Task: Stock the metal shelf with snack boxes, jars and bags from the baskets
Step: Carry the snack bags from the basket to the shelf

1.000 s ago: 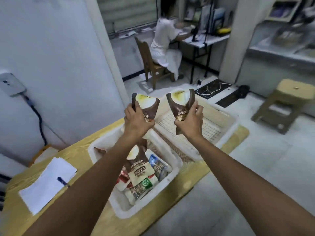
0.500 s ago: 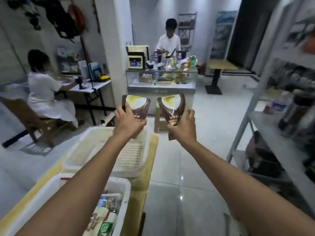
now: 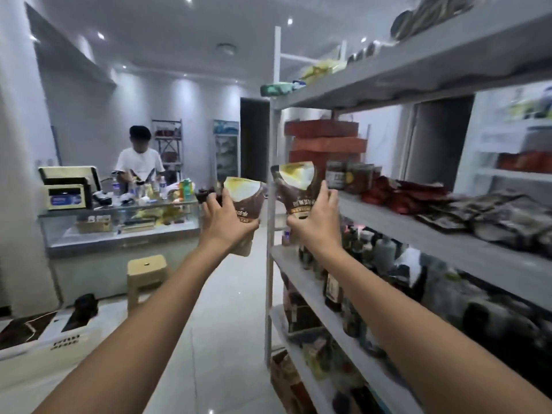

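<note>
Head view: the left hand [image 3: 228,224] grasps a brown bag [image 3: 248,198] near centre. The right hand [image 3: 316,224] grasps a second bag [image 3: 295,183] at one o'clock, beside the metal shelf [image 3: 412,234] at three o'clock. That shelf looks crowded, so either bag might slide off.

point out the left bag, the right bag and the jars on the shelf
left bag [image 3: 249,204], head view, brown front
right bag [image 3: 295,189], head view, brown front
jars [image 3: 360,177], head view, right jar's side

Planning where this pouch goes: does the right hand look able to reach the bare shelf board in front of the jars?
Probably yes. The right hand, gripping its brown pouch, is close to the near end of that board beside the jars, and nothing stands between them.
</note>
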